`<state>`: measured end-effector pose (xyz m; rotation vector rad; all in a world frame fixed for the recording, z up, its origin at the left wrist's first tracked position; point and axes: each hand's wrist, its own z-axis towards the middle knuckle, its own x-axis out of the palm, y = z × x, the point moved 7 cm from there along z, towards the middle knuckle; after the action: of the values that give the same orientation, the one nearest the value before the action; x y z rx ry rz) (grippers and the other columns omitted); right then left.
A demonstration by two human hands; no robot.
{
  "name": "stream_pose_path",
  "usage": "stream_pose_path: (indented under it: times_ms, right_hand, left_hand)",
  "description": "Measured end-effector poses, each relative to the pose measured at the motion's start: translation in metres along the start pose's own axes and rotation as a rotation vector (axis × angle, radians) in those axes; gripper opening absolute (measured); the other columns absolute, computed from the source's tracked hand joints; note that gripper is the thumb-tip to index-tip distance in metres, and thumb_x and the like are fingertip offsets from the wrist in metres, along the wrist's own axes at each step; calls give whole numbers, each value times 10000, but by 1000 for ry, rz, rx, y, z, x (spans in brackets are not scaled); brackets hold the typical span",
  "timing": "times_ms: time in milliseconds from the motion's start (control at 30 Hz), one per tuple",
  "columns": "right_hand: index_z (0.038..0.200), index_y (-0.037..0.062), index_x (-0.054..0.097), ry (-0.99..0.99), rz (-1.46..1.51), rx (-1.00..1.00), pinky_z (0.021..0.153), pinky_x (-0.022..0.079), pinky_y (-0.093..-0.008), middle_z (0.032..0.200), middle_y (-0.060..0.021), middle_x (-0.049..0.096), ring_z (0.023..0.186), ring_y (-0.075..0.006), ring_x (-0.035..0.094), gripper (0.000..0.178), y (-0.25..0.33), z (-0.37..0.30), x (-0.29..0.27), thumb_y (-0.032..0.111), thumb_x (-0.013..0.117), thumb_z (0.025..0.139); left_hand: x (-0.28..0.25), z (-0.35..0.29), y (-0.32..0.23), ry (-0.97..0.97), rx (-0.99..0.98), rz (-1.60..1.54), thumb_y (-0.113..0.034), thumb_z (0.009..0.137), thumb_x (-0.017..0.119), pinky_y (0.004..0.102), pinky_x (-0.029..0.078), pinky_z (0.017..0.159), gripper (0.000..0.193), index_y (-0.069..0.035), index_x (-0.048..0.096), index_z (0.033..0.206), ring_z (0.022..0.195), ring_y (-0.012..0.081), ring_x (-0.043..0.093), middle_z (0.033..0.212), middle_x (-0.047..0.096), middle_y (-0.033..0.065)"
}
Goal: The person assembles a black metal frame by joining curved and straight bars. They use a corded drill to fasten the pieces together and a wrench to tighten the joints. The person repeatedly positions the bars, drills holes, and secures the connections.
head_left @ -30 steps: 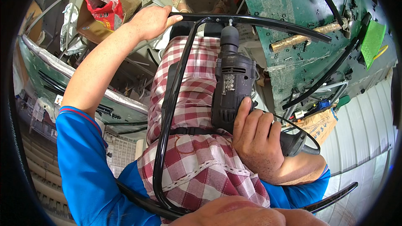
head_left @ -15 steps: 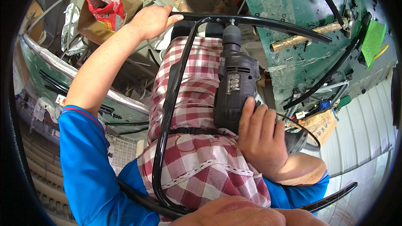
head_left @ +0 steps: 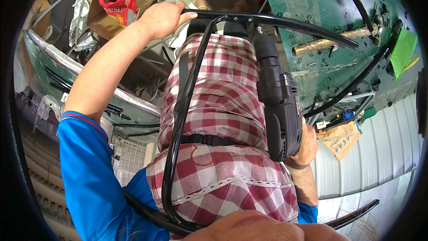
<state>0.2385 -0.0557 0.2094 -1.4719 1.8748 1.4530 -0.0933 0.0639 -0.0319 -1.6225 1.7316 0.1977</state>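
Observation:
My left hand (head_left: 164,19) is closed round the far bar of a black bent-tube frame (head_left: 182,107), near that bar's left end. The frame reaches back over my checked apron (head_left: 214,120) toward my body. In my right hand (head_left: 306,145) is a black power drill (head_left: 281,111), its nose pointing away from me. The hand is partly hidden behind the drill body, and the grip itself cannot be seen. The drill's tip is apart from the far bar, just below it. Two small bright fastener spots show on the bar near the bend.
A green workbench (head_left: 307,58) at far right carries a hammer (head_left: 334,41), more black tubes and scattered screws. A green mesh piece (head_left: 401,53) lies at its edge. On the left stands a cardboard box (head_left: 100,31) with a red bag (head_left: 117,4).
The drill has come off the far bar and moved right, with its body turned. My right hand has moved right along with it. My left hand still grips the bar.

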Motion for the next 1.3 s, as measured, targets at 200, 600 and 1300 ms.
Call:
stream_pose_path:
  times_ms: [200,600,1300]
  right_hand:
    - [1299,-66,499,86,12,-26,760,522,-432,1018,-220,635,883,-375,639,738,4,20,8,105,775,636]
    - [1312,-71,488,49,38,-137,687,526,-424,972,-230,611,827,-370,629,728,18,33,21,20,714,625]
    - [1282,-93,503,40,53,-74,736,518,-422,1004,-245,606,859,-388,620,723,19,33,25,13,708,597]
  left_hand:
    - [0,2,-4,18,-3,-4,-555,983,355,525,485,777,601,14,545,986,897,432,616,842,639,245]
    - [5,2,-5,13,-15,-30,-548,984,359,518,488,773,613,31,557,1017,904,428,618,858,648,247]
    - [7,5,-5,16,-9,-14,-544,983,369,513,491,799,607,22,560,1090,927,425,620,891,654,249]
